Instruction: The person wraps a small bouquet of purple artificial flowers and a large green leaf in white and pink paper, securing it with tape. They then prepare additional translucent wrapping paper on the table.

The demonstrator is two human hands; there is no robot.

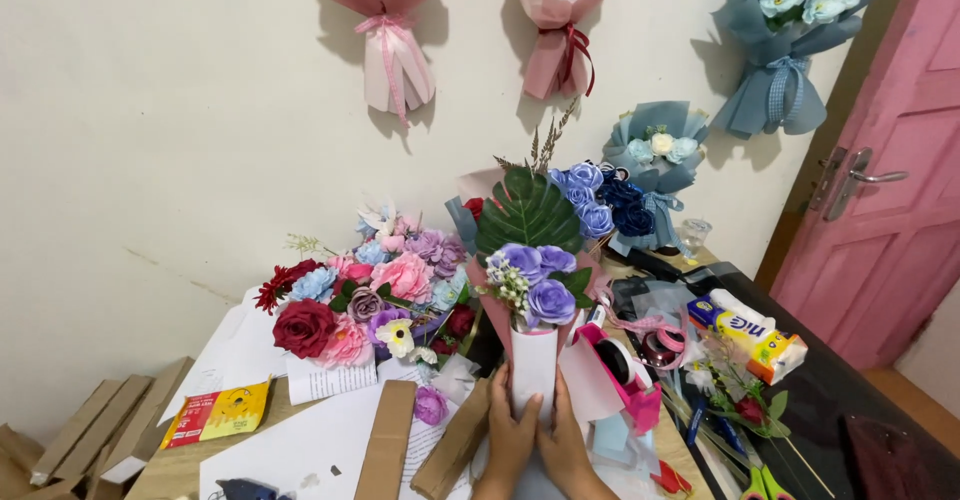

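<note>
Paper-wrapped purple rose bouquet stands upright over the worktop, your left hand and right hand closed around its white lower cone. Judged light and crushable: grip that stiff cone, never the soft blooms.

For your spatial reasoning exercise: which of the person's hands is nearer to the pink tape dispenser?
Right. The right hand grips the bouquet's white wrap just beside the pink tape dispenser; the left hand holds the wrap's far side.

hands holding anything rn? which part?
Yes. Both the left hand and the right hand grip a small bouquet of purple flowers, held upright by the lower end of its white paper wrap.
</note>
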